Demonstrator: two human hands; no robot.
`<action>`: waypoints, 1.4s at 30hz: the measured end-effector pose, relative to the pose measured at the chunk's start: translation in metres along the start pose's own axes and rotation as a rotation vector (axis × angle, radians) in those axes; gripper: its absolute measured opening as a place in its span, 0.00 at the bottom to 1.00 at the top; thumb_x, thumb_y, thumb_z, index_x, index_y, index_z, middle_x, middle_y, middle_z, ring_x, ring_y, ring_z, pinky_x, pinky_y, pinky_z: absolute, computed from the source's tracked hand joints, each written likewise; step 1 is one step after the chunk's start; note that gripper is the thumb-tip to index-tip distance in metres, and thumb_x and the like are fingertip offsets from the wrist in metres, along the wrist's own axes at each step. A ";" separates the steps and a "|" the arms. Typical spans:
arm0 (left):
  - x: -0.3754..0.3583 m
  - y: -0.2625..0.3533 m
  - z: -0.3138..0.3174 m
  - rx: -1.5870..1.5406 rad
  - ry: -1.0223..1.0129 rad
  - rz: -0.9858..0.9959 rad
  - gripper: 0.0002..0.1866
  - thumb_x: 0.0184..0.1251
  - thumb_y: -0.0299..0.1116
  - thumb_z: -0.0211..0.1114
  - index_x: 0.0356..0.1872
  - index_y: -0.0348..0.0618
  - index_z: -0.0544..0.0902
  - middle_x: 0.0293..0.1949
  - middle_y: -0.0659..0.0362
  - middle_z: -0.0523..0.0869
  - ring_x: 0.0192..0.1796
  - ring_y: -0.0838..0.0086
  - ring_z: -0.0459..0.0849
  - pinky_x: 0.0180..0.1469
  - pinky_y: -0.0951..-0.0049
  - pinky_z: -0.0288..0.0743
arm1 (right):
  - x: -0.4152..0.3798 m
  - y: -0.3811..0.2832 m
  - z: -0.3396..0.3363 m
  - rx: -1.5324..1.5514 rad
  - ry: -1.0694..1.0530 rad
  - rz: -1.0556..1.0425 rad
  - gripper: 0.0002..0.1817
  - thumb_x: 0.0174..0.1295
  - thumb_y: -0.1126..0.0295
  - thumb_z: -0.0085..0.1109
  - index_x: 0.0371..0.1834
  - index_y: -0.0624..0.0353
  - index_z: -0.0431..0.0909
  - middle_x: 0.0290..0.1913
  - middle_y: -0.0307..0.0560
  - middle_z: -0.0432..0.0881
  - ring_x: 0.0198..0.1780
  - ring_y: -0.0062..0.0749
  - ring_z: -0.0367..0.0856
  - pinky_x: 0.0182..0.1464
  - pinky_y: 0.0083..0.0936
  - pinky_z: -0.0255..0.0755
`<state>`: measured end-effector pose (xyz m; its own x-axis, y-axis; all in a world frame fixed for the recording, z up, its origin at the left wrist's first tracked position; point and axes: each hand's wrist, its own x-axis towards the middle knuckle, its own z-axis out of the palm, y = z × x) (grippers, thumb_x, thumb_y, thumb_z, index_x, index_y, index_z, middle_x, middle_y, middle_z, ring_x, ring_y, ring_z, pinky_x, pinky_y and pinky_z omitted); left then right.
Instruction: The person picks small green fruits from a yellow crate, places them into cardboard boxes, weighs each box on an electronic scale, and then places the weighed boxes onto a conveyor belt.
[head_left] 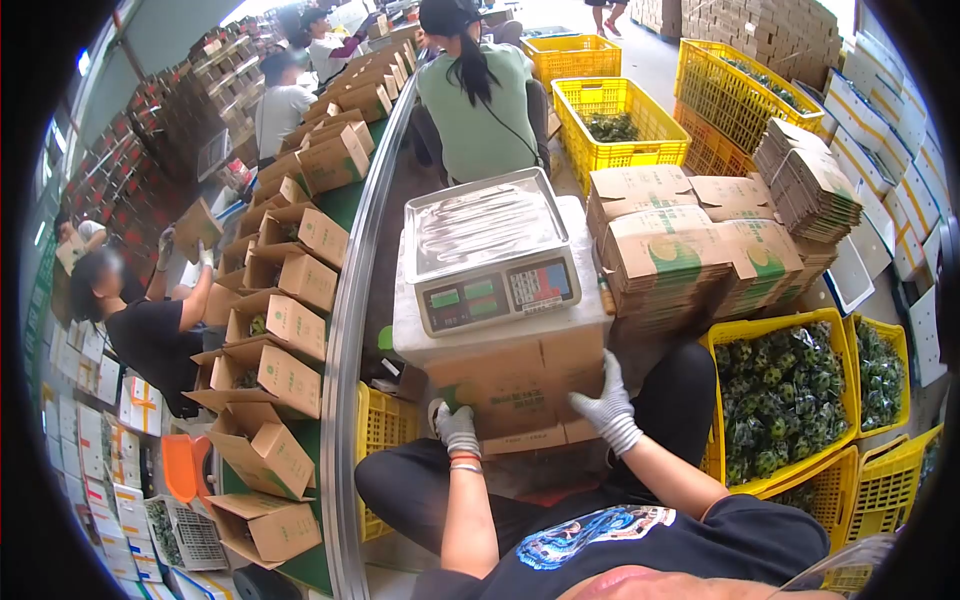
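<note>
A brown cardboard box (510, 385) stands between my knees, just below a white stand (412, 335). My left hand (458, 430), in a striped grey glove, grips its lower left edge. At the box's right side, my right hand (608, 408) wears the same kind of glove and presses with its thumb on the front and fingers along the side. The underside of the box and some of my fingertips are hidden. On the stand sits a digital scale (490, 240) with a bare steel pan and lit green displays.
Left of me runs a metal-edged conveyor (345, 420) with open cartons (285, 375). To my right are bundled flat cartons (665, 250) and a yellow crate (712, 400) of bagged green produce (785, 400). A person (480, 110) sits ahead; another (150, 330) works across the conveyor.
</note>
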<state>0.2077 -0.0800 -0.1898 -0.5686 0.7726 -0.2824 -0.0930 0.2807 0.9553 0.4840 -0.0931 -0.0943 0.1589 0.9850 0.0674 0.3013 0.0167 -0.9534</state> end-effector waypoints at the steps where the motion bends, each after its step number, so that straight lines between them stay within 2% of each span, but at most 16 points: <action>1: -0.005 -0.001 0.002 -0.032 0.026 0.118 0.12 0.48 0.20 0.58 0.36 0.37 0.83 0.32 0.58 0.85 0.36 0.76 0.81 0.41 0.77 0.73 | 0.006 -0.005 -0.007 0.145 -0.030 0.024 0.46 0.46 0.67 0.72 0.67 0.62 0.54 0.58 0.56 0.68 0.61 0.41 0.67 0.62 0.31 0.63; 3: -0.016 -0.005 0.010 -0.110 0.079 0.355 0.12 0.49 0.16 0.57 0.36 0.38 0.83 0.34 0.59 0.85 0.37 0.76 0.81 0.43 0.77 0.74 | 0.018 0.010 -0.006 0.406 0.025 0.079 0.43 0.49 0.59 0.71 0.66 0.59 0.56 0.57 0.56 0.70 0.60 0.41 0.69 0.61 0.31 0.64; 4: -0.016 -0.003 0.009 -0.605 0.018 0.133 0.13 0.50 0.14 0.56 0.36 0.38 0.83 0.36 0.59 0.85 0.38 0.76 0.81 0.46 0.76 0.75 | 0.024 0.011 -0.006 0.296 0.014 0.140 0.43 0.50 0.56 0.70 0.65 0.59 0.57 0.57 0.55 0.71 0.60 0.40 0.69 0.60 0.30 0.65; 7: -0.040 0.012 0.004 -0.041 -0.043 0.350 0.15 0.48 0.13 0.55 0.36 0.38 0.83 0.38 0.58 0.85 0.40 0.77 0.81 0.49 0.75 0.75 | 0.045 -0.006 -0.009 -0.219 -0.035 0.483 0.33 0.58 0.57 0.63 0.62 0.64 0.62 0.52 0.51 0.74 0.55 0.33 0.72 0.57 0.26 0.66; 12: -0.071 0.045 -0.012 -0.408 -0.403 0.445 0.27 0.39 0.12 0.47 0.44 0.34 0.82 0.51 0.52 0.82 0.53 0.68 0.80 0.55 0.72 0.73 | 0.054 0.020 -0.025 0.218 -0.283 0.166 0.35 0.54 0.63 0.66 0.62 0.66 0.60 0.47 0.52 0.76 0.53 0.32 0.73 0.55 0.28 0.68; 16: -0.104 0.094 0.003 -0.265 -0.386 0.291 0.37 0.41 0.15 0.47 0.63 0.34 0.68 0.61 0.49 0.73 0.61 0.64 0.74 0.65 0.71 0.64 | 0.068 -0.014 -0.045 0.059 -0.752 0.106 0.43 0.52 0.66 0.68 0.69 0.60 0.54 0.58 0.52 0.69 0.57 0.32 0.69 0.59 0.28 0.65; 20: -0.109 0.071 0.033 -0.049 -0.364 0.494 0.42 0.39 0.17 0.51 0.67 0.32 0.60 0.69 0.51 0.63 0.71 0.62 0.60 0.72 0.70 0.48 | 0.057 0.002 -0.025 -0.074 -0.763 0.084 0.56 0.46 0.57 0.74 0.73 0.58 0.43 0.65 0.58 0.63 0.68 0.42 0.60 0.69 0.29 0.54; 24: -0.099 0.066 0.016 0.445 -0.776 0.733 0.09 0.43 0.34 0.62 0.27 0.53 0.88 0.33 0.60 0.88 0.56 0.58 0.79 0.69 0.62 0.56 | 0.041 0.035 -0.012 -0.453 -0.482 -0.066 0.57 0.40 0.56 0.77 0.70 0.59 0.48 0.62 0.59 0.66 0.63 0.45 0.66 0.65 0.33 0.62; 27: -0.089 0.078 -0.002 0.389 -0.930 0.472 0.10 0.45 0.32 0.64 0.30 0.44 0.87 0.33 0.58 0.88 0.52 0.60 0.82 0.64 0.63 0.64 | 0.023 0.035 -0.014 -0.347 -0.242 0.010 0.44 0.44 0.56 0.73 0.64 0.59 0.61 0.57 0.60 0.71 0.59 0.48 0.73 0.60 0.33 0.68; 29: -0.090 0.078 -0.009 0.337 -0.856 0.493 0.15 0.50 0.34 0.67 0.39 0.42 0.85 0.41 0.54 0.86 0.55 0.58 0.79 0.62 0.63 0.66 | 0.016 -0.022 -0.035 -0.155 -0.270 -0.043 0.20 0.51 0.61 0.68 0.43 0.61 0.77 0.35 0.50 0.82 0.39 0.39 0.82 0.42 0.29 0.76; 31: -0.094 0.075 -0.004 0.319 -0.740 0.678 0.18 0.53 0.36 0.68 0.45 0.42 0.84 0.45 0.52 0.85 0.56 0.57 0.78 0.63 0.63 0.66 | 0.009 -0.040 -0.047 -0.199 -0.626 -0.219 0.18 0.52 0.58 0.67 0.38 0.59 0.78 0.35 0.50 0.82 0.38 0.41 0.82 0.40 0.33 0.75; 33: -0.085 0.063 0.007 0.362 -0.715 0.720 0.20 0.57 0.40 0.69 0.49 0.43 0.82 0.46 0.52 0.84 0.54 0.60 0.79 0.59 0.64 0.69 | 0.007 -0.039 -0.042 -0.514 -0.649 -0.299 0.20 0.52 0.51 0.64 0.40 0.56 0.79 0.39 0.51 0.82 0.40 0.46 0.82 0.41 0.38 0.75; 35: -0.087 0.060 0.021 -0.067 -0.585 0.193 0.20 0.55 0.38 0.72 0.46 0.40 0.81 0.40 0.52 0.84 0.47 0.68 0.80 0.52 0.68 0.73 | 0.015 -0.046 -0.033 -0.641 -0.661 -0.072 0.22 0.52 0.49 0.63 0.40 0.54 0.79 0.39 0.51 0.83 0.43 0.47 0.81 0.42 0.39 0.75; 37: -0.071 0.035 0.032 0.315 -0.092 0.372 0.37 0.44 0.42 0.79 0.54 0.37 0.72 0.47 0.51 0.78 0.47 0.68 0.77 0.50 0.67 0.73 | 0.011 -0.059 -0.014 -0.832 -0.571 -0.049 0.25 0.48 0.51 0.67 0.49 0.47 0.77 0.49 0.50 0.80 0.54 0.45 0.76 0.48 0.42 0.73; 39: -0.060 0.024 0.034 0.501 0.106 0.509 0.54 0.38 0.53 0.79 0.64 0.35 0.60 0.61 0.45 0.65 0.61 0.60 0.68 0.61 0.62 0.65 | 0.006 -0.059 -0.001 -0.921 -0.239 -0.537 0.37 0.39 0.54 0.73 0.57 0.45 0.71 0.60 0.50 0.71 0.61 0.48 0.68 0.55 0.49 0.66; 42: -0.043 0.006 0.017 0.447 -0.248 0.269 0.67 0.39 0.70 0.68 0.70 0.32 0.45 0.69 0.40 0.52 0.72 0.55 0.50 0.72 0.62 0.47 | 0.024 -0.071 0.004 -0.968 -0.259 -0.460 0.45 0.35 0.58 0.74 0.63 0.45 0.66 0.66 0.49 0.61 0.64 0.50 0.61 0.58 0.53 0.59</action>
<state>0.2454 -0.1019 -0.1738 -0.3110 0.9453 -0.0984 0.4131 0.2277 0.8818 0.4630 -0.0701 -0.0263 -0.3247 0.9275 0.1851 0.9085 0.3603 -0.2115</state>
